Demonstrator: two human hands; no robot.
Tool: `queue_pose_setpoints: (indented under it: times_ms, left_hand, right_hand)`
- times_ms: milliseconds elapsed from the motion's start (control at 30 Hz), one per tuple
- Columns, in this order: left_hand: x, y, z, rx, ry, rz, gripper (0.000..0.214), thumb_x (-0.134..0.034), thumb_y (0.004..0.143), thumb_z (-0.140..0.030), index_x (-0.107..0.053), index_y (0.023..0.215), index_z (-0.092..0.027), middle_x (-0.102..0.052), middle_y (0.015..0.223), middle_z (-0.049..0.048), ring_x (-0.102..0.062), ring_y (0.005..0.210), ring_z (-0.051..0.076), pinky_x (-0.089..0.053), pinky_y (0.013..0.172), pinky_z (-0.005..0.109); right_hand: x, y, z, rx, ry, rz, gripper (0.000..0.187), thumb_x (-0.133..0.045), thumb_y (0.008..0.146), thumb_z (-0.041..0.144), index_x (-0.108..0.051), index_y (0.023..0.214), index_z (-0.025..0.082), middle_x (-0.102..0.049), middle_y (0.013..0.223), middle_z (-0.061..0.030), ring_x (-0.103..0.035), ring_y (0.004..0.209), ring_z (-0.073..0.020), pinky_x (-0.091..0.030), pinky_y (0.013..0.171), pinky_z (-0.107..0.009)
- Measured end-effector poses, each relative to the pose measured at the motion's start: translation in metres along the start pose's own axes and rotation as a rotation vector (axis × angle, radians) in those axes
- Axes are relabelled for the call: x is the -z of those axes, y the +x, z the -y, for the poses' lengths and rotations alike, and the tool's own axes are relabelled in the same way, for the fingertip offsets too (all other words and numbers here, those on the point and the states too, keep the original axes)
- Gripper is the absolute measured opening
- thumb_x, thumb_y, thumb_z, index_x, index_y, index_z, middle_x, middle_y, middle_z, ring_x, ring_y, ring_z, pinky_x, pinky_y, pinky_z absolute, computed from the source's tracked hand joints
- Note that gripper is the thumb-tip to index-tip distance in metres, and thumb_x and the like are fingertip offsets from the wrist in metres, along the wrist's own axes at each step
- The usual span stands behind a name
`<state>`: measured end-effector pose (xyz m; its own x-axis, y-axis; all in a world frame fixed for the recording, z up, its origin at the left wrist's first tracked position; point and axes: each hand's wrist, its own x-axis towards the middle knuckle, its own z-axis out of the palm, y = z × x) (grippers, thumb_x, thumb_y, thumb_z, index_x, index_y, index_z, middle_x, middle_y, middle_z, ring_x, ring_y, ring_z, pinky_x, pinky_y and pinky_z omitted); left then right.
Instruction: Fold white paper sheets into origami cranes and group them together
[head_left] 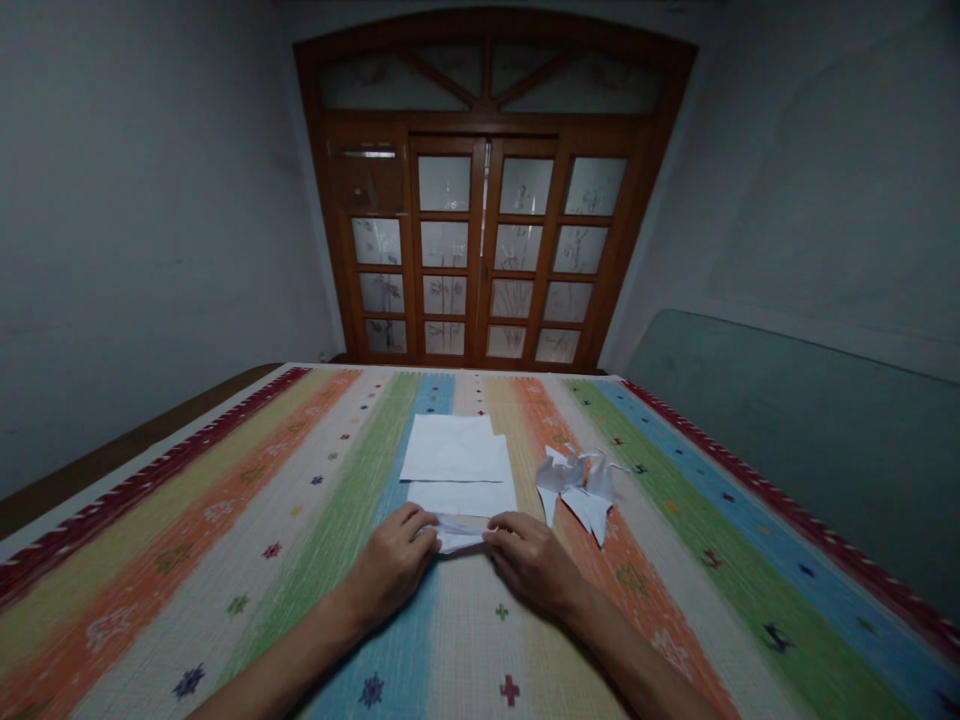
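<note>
The fingers of the left hand are closed together on the left end of a small folded paper, and those of the right hand are pinched on its right end. This paper is white, narrow, and lies between the two hands, close to the near edge of the lower sheet; whether it touches this sheet, I cannot tell. Both hands are placed low, with their backs turned upward and the fingers bent inward. The bare forearms enter from the bottom corners and come toward each other. An upper sheet, also white, covers the far part of the lower one. To the right of the sheets, near to them but apart, there is a group of pointed paper shapes. All this rests on a cloth-covered desk, with coloured stripes and small star, cross and animal figures. Beyond stands a brown wooden door with glass panes.
</note>
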<state>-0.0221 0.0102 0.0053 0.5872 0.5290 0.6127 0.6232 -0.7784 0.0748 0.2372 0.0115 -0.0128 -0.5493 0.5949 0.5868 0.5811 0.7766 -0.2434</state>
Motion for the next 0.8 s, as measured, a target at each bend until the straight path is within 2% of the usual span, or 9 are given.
queue_pose_setpoints:
  times_ms: [100,200,300,400,533,700,800]
  left_hand:
    - [0.004,0.0,-0.003,-0.005,-0.049,0.069,0.017,-0.05,0.097,-0.012,-0.064,0.089,-0.018,-0.07,0.097,0.0098,-0.06,0.092,0.025,-0.055,0.079,0.039]
    - [0.009,0.0,-0.006,0.024,-0.09,0.121,0.011,-0.056,0.092,-0.012,-0.065,0.09,-0.019,-0.069,0.102,0.0105,-0.061,0.098,0.027,-0.055,0.085,0.043]
    - [0.01,-0.001,-0.005,0.05,-0.131,0.125,0.01,-0.058,0.091,-0.014,-0.066,0.09,-0.019,-0.068,0.108,0.0114,-0.061,0.1,0.027,-0.055,0.086,0.043]
    - [0.006,-0.002,-0.001,0.075,-0.168,0.108,0.013,-0.055,0.094,-0.015,-0.068,0.09,-0.019,-0.068,0.114,0.0115,-0.062,0.102,0.025,-0.055,0.087,0.041]
    - [0.003,-0.001,0.003,0.081,-0.191,0.133,0.013,-0.056,0.094,-0.013,-0.067,0.09,-0.02,-0.072,0.117,0.0088,-0.061,0.101,0.025,-0.055,0.089,0.043]
    - [0.003,0.0,0.003,0.082,-0.219,0.139,0.014,-0.054,0.096,-0.013,-0.067,0.095,-0.02,-0.073,0.11,0.0085,-0.06,0.102,0.025,-0.055,0.088,0.04]
    - [0.002,0.0,0.003,0.081,-0.232,0.13,0.016,-0.053,0.097,-0.014,-0.067,0.097,-0.021,-0.071,0.106,0.0083,-0.061,0.103,0.024,-0.055,0.089,0.038]
  right_hand:
    - [0.0,0.0,0.001,-0.058,0.026,0.091,0.016,-0.053,0.093,0.011,-0.068,0.092,0.017,-0.07,0.095,-0.0109,-0.065,0.086,-0.0212,-0.053,0.079,-0.033]
    - [0.004,0.001,0.005,-0.079,0.072,0.121,0.016,-0.055,0.089,0.006,-0.067,0.088,0.018,-0.069,0.097,-0.0107,-0.064,0.09,-0.022,-0.052,0.081,-0.033]
    - [0.008,0.003,0.008,-0.08,0.115,0.133,0.017,-0.057,0.085,0.004,-0.067,0.086,0.018,-0.069,0.097,-0.01,-0.063,0.091,-0.0221,-0.052,0.081,-0.033]
    - [0.009,0.004,0.01,-0.087,0.103,0.141,0.013,-0.059,0.086,0.008,-0.067,0.086,0.018,-0.07,0.093,-0.0098,-0.063,0.088,-0.0227,-0.051,0.079,-0.034]
    - [0.004,0.003,0.008,-0.092,0.07,0.145,0.016,-0.055,0.094,0.012,-0.07,0.09,0.018,-0.071,0.088,-0.009,-0.063,0.084,-0.022,-0.05,0.077,-0.033]
    - [-0.003,0.002,0.009,-0.14,0.08,0.107,0.026,-0.053,0.095,0.01,-0.069,0.114,0.019,-0.072,0.092,-0.0092,-0.064,0.086,-0.0219,-0.051,0.077,-0.032]
    - [-0.004,0.002,0.012,-0.179,0.116,0.096,0.022,-0.056,0.094,0.011,-0.073,0.105,0.019,-0.069,0.093,-0.0085,-0.063,0.088,-0.0211,-0.052,0.079,-0.032]
